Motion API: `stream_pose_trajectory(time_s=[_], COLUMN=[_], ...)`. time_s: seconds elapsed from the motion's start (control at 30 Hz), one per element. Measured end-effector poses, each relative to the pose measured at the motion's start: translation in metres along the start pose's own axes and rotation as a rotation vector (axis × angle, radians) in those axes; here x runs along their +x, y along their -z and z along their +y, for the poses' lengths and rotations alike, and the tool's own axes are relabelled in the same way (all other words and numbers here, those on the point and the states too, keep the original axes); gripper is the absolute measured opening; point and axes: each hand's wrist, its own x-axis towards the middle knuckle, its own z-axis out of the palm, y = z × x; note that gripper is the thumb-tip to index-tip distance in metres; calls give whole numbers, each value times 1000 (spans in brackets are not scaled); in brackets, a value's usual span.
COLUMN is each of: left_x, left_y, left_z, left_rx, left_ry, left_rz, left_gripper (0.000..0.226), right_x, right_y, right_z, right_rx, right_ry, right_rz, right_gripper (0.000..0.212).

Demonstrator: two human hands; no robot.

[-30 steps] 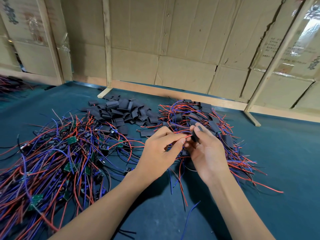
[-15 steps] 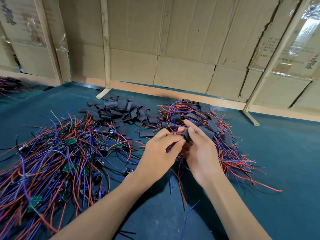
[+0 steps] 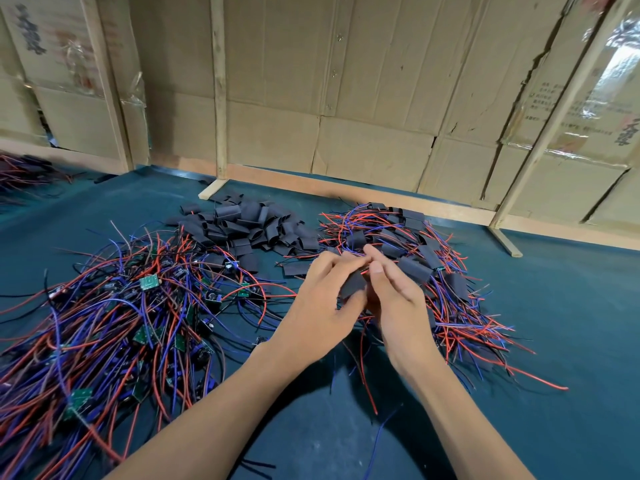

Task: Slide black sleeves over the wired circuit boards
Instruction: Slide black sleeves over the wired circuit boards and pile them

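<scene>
A black sleeve [image 3: 352, 285] sits between my two hands at the centre of the view, with red and blue wires trailing down from under it. My left hand [image 3: 323, 306] grips the sleeve from the left, fingers curled over its top. My right hand [image 3: 394, 299] holds it from the right, thumb and fingertips meeting my left fingers above it. The board inside is hidden. A heap of loose black sleeves [image 3: 249, 226] lies behind. Bare wired green boards [image 3: 149, 282] fill a tangle on the left. Sleeved boards with wires [image 3: 415, 268] pile up behind my right hand.
The work surface is a dark teal mat [image 3: 571, 323]. A cardboard wall with wooden battens [image 3: 220, 98] stands along the back. Another bundle of wires [image 3: 20, 174] lies at the far left edge.
My hands have drawn closer together and slightly toward me. The sleeve now lies lower between the palms, and my right fingers have stretched over its top.
</scene>
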Motion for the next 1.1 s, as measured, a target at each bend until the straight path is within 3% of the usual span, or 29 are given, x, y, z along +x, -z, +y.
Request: stream_pose_trajectory(time_s=[0.27, 0.4, 0.57, 0.7, 0.9, 1.1], left_x=[0, 1, 0, -1, 0, -2], left_y=[-2, -1, -2, -4, -2, -2], left_z=[-3, -4, -5, -12, -18, -10], left_rx=[38, 60, 27, 42, 18, -2], left_ry=[-41, -58, -26, -14, 66, 81], left_rz=[-168, -222, -288, -246, -165, -222], left_gripper=[55, 60, 63, 67, 54, 52], right_x=[4, 3, 1, -2, 1, 0], right_y=[7, 8, 11, 10, 17, 17], right_z=[-7, -16, -24, -30, -40, -40], right_rx=[-124, 12, 45, 240, 503, 592], right_ry=[81, 107, 165, 148, 143, 68], right_rz=[150, 211, 132, 73, -1, -105], right_gripper=[29, 30, 28, 27, 29, 24])
